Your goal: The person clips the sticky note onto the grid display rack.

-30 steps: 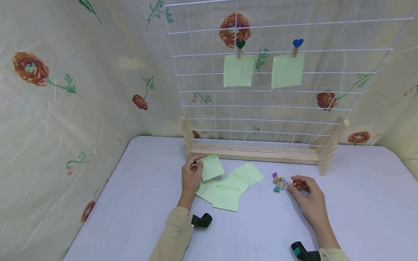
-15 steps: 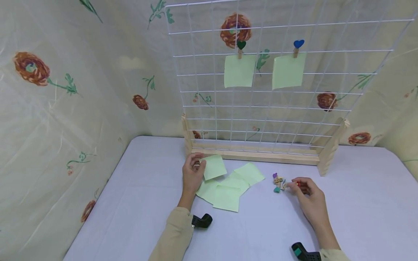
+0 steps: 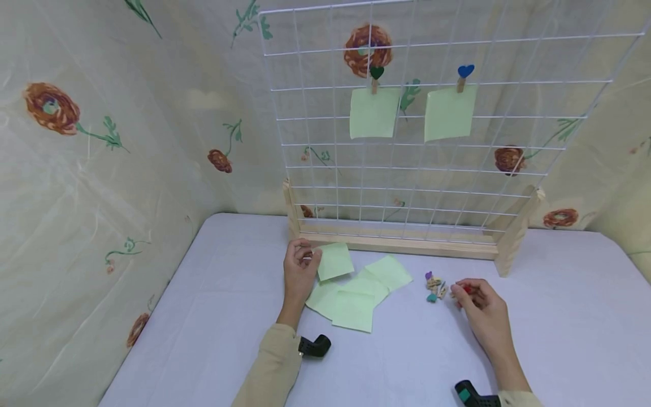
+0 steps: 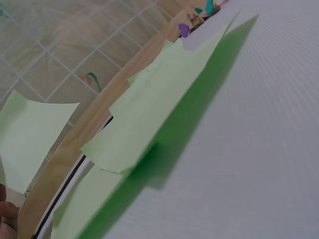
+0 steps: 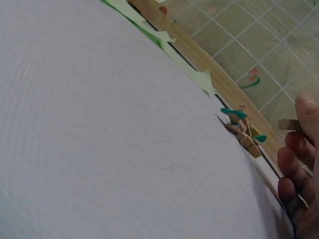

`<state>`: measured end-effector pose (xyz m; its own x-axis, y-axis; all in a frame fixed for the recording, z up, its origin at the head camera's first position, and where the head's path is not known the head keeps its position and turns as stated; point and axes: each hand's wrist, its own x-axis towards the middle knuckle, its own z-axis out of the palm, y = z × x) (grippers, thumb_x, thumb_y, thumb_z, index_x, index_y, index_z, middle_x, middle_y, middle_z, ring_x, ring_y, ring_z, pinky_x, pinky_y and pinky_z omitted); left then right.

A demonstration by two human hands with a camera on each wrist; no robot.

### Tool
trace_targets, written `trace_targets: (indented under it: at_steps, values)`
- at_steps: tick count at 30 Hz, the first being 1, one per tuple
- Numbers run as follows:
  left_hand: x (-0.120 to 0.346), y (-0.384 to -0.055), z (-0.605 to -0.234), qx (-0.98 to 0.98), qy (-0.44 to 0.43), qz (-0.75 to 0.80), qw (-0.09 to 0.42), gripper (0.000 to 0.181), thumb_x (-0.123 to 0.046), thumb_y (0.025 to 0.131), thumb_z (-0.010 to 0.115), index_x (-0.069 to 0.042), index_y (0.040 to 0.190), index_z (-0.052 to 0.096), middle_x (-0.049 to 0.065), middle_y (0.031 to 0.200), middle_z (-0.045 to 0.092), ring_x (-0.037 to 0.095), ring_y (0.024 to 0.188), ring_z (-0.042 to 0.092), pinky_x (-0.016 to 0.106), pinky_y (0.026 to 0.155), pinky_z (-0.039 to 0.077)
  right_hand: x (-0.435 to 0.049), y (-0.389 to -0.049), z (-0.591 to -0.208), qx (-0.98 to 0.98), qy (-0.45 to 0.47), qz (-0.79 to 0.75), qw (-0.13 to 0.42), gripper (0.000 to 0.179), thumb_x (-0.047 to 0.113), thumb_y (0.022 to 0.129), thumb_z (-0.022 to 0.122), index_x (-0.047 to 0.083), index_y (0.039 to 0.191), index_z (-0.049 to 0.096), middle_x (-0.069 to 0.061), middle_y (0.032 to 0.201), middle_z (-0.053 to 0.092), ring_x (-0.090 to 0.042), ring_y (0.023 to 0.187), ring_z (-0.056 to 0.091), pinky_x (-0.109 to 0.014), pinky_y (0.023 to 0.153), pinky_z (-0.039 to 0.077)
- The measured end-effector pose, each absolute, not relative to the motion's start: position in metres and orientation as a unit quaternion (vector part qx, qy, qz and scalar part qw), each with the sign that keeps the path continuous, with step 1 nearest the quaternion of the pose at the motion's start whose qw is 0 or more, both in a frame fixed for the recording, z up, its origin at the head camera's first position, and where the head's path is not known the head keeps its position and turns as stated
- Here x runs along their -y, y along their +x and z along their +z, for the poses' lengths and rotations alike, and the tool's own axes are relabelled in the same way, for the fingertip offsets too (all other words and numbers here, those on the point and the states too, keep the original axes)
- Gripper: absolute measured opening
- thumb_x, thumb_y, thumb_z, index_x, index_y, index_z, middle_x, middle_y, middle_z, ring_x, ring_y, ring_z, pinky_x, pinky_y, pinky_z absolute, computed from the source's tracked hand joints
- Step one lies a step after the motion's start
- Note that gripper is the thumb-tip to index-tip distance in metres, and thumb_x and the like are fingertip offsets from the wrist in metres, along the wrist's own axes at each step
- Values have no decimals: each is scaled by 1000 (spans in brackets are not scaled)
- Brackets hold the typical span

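Between thumb and fingers, my left hand (image 3: 300, 271) pinches a pale green sticky note (image 3: 337, 262) by its left side. That note overlaps other loose green sticky notes (image 3: 352, 310) on the table in the head view; in the left wrist view the held note (image 4: 30, 137) hangs above the wooden base. A mini wooden clothespin (image 5: 288, 124) with a red decoration is pinched in my right hand (image 3: 483, 311), mostly covered by the fingers. Just left of that hand lies a small pile of mini clothespins (image 3: 435, 287), with purple and teal hearts.
A white wire grid (image 3: 417, 169) stands behind on a wooden base (image 3: 407, 244). Two green notes hang from it, under a clothespin with a dark green heart (image 3: 376, 72) and one with a blue heart (image 3: 465, 71). Floral cloth (image 3: 152, 186) surrounds the white table (image 3: 244, 254).
My left hand and its note have shifted slightly right. My right hand, near the pile's edge before, now sits a little farther from it with the red clothespin.
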<state>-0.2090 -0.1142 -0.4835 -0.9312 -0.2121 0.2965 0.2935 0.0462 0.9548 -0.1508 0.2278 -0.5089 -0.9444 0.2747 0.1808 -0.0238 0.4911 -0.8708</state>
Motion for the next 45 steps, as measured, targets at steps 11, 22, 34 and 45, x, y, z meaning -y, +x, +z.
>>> trace_targets:
  at_steps: [11,22,34,45]
  values:
    - [110,-207,-471,705,-20,-680,199,20,-7,86,67,4,94,51,6,83,61,9,76,56,17,67,45,-229,-152,-512,841,-32,520,147,30,31,96,54,5,110,61,-1,74,65,-4,64,60,-17,57,50]
    - [112,-210,-461,702,-19,-683,200,21,-10,89,64,2,106,62,16,101,67,9,84,58,17,70,47,-230,-149,-511,857,-10,488,167,15,20,94,58,10,105,60,4,69,50,-6,56,45,-21,50,38]
    - [110,-215,-439,686,-75,-695,203,37,5,86,59,4,123,55,19,113,59,20,88,54,19,72,46,-225,-152,-510,795,77,581,154,26,10,97,51,-3,120,55,-6,82,66,-10,63,61,-20,58,50]
    - [114,-233,-421,662,-104,-709,218,38,6,84,63,6,121,52,18,117,60,21,99,58,19,81,50,-219,-155,-502,751,29,635,177,33,10,92,60,-5,121,57,10,97,68,-5,82,67,-13,74,52]
